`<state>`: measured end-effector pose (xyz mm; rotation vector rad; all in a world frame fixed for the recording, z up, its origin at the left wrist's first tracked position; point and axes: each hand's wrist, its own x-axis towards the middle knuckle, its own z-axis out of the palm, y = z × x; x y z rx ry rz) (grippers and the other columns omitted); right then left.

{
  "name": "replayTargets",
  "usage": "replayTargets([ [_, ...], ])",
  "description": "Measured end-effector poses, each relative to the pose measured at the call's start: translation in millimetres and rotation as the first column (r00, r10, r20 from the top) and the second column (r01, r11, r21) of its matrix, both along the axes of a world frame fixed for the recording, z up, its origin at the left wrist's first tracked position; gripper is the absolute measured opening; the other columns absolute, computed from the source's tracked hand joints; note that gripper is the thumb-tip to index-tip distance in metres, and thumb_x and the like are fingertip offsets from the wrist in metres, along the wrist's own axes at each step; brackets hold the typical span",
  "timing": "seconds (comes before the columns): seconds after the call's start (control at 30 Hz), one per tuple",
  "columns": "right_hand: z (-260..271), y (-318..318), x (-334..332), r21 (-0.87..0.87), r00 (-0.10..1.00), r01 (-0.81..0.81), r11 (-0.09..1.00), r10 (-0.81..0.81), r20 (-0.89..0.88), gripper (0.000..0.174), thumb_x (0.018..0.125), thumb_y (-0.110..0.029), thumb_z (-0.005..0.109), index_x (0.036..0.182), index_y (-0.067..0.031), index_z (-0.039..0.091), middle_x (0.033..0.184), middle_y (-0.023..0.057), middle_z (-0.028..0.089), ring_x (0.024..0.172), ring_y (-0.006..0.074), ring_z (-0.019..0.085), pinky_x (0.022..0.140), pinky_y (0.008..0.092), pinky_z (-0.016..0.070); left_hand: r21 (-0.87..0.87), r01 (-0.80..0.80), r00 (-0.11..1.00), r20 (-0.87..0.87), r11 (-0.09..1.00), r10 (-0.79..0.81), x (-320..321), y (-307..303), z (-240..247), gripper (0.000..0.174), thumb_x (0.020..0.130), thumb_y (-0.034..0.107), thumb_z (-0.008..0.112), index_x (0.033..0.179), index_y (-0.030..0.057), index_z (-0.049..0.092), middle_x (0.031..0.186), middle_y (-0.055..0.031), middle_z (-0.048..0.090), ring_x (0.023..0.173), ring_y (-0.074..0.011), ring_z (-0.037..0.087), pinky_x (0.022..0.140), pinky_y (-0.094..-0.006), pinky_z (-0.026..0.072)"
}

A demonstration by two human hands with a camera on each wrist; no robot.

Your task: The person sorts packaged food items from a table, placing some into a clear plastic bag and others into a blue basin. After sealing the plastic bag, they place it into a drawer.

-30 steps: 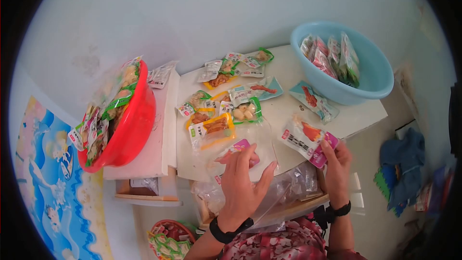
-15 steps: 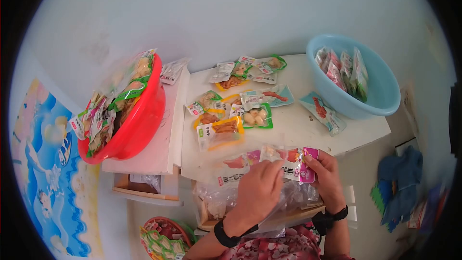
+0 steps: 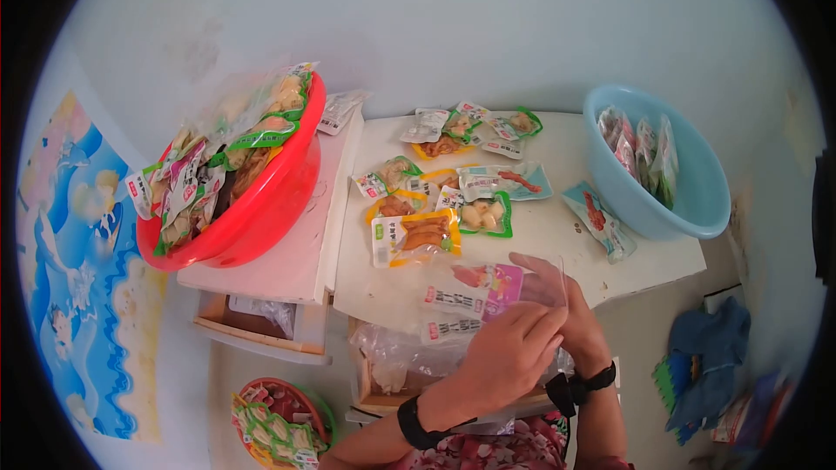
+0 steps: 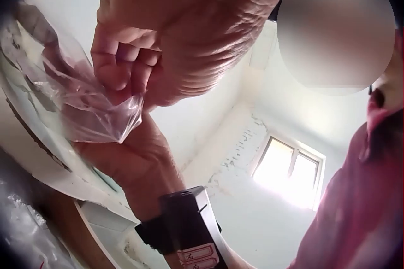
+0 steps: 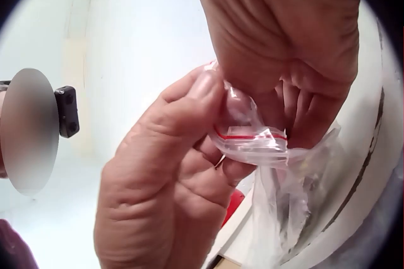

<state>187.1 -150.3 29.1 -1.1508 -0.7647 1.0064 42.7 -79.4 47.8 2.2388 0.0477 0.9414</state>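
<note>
My left hand (image 3: 514, 352) pinches the open edge of a clear zip bag (image 5: 271, 155) with a red line along its mouth. Straight fingers of my right hand (image 3: 585, 326) lie at the bag's mouth and show through the film. A purple-and-white meat snack packet (image 3: 503, 285) sits in the bag, its label facing up. Part of a second white label (image 3: 451, 329) shows below it. In the left wrist view, the crumpled plastic corner (image 4: 120, 124) hangs under my curled left fingers.
Several snack packets (image 3: 418, 235) lie on the white table (image 3: 540, 248). A red basin (image 3: 296, 200) full of packets stands left, a blue basin (image 3: 697, 183) with some packets right. An open drawer (image 3: 383, 392) holds clear bags. A smaller bin (image 3: 322, 413) is on the floor.
The purple packet has moved left from my right fingers into the clear bag, and those fingers have straightened. Both hands now meet at the bag's mouth. The head view has shifted left.
</note>
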Motion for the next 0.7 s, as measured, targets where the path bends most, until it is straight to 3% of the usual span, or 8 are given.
replayTargets([
  [0.17,-9.9,7.2,-2.9,0.049,0.999,-0.042,0.998,0.043,-0.003,0.099,0.085,0.011,0.075,0.165,-0.0058,0.02,0.149,0.0191,0.053,0.132,0.0276,0.058,0.107,0.0409,0.0524,0.206,-0.156,0.976,-0.121,0.966,0.183,-40.6,23.2,6.3,0.049,0.085,0.014,0.078,0.129,-0.0007,0.062,0.117,-0.0137,0.065,0.11,-0.0354,0.062,0.094,-0.0468,0.0518],
  [0.2,-11.0,7.0,-3.1,0.06,0.999,-0.049,0.997,0.048,0.02,0.101,0.084,0.01,0.076,0.165,-0.0069,0.019,0.151,0.0193,0.051,0.133,0.0275,0.057,0.107,0.0411,0.0522,0.268,-0.19,0.959,-0.153,0.944,0.236,-49.9,29.5,5.0,0.051,0.085,0.015,0.079,0.13,-0.0005,0.062,0.119,-0.0135,0.064,0.113,-0.0357,0.061,0.097,-0.0478,0.0505],
  [0.3,-15.5,8.1,-5.2,0.058,0.99,-0.057,0.997,0.049,0.132,0.105,0.084,0.006,0.08,0.166,-0.0092,0.017,0.153,0.0196,0.049,0.135,0.0273,0.056,0.107,0.0416,0.0526,0.202,-0.354,0.898,-0.2,0.913,0.392,-68.4,48.3,-14.5,0.053,0.085,0.016,0.079,0.132,0.0002,0.061,0.123,-0.0144,0.062,0.115,-0.0373,0.059,0.101,-0.049,0.0485],
  [0.4,-17.3,13.3,-6.0,-0.022,0.937,0.034,0.999,-0.024,0.348,0.103,0.083,0.0,0.084,0.165,-0.0092,0.021,0.148,0.0193,0.055,0.132,0.0281,0.059,0.103,0.0407,0.0549,0.15,-0.37,0.895,-0.207,0.917,0.395,-73.0,56.7,-20.9,0.053,0.085,0.014,0.078,0.133,0.0007,0.06,0.124,-0.0155,0.061,0.113,-0.0376,0.059,0.103,-0.0486,0.0482],
  [0.47,-14.2,20.5,-14.1,-0.077,0.858,0.173,0.982,-0.112,0.502,0.101,0.082,-0.005,0.086,0.164,-0.0087,0.026,0.14,0.0197,0.061,0.13,0.0296,0.062,0.099,0.0388,0.0564,0.157,-0.368,0.89,-0.227,0.916,0.397,-69.0,58.7,-20.1,0.052,0.086,0.013,0.078,0.133,0.001,0.06,0.124,-0.0161,0.061,0.112,-0.0378,0.06,0.102,-0.0484,0.0488],
  [0.57,-21.5,26.4,-20.9,-0.069,0.671,0.401,0.914,-0.241,0.701,0.085,0.08,-0.012,0.088,0.154,-0.0076,0.045,0.12,0.0157,0.072,0.114,0.0296,0.068,0.089,0.0368,0.0577,0.176,-0.377,0.891,-0.201,0.909,0.408,-60.5,66.6,-21.2,0.046,0.087,0.012,0.077,0.129,0.0019,0.061,0.121,-0.0157,0.061,0.109,-0.0375,0.061,0.097,-0.0471,0.0509],
  [0.67,-20.6,27.2,-21.6,0.044,0.336,0.475,0.879,-0.228,0.914,0.066,0.079,-0.014,0.088,0.139,-0.0067,0.061,0.105,0.011,0.075,0.097,0.0283,0.067,0.081,0.0377,0.0565,0.13,-0.362,0.899,-0.214,0.923,0.382,-55.9,68.9,-24.3,0.036,0.088,0.012,0.076,0.122,0.0032,0.064,0.114,-0.0142,0.062,0.103,-0.0367,0.062,0.089,-0.0455,0.0524],
  [0.7,-21.8,26.8,-20.9,0.097,0.315,0.45,0.888,-0.26,0.913,0.062,0.079,-0.013,0.087,0.135,-0.0064,0.063,0.104,0.01,0.076,0.094,0.0278,0.066,0.08,0.0383,0.0561,0.104,-0.354,0.901,-0.228,0.929,0.369,-54.5,68.9,-24.6,0.033,0.089,0.012,0.075,0.119,0.0036,0.065,0.111,-0.0136,0.062,0.101,-0.0363,0.062,0.086,-0.045,0.0528],
])
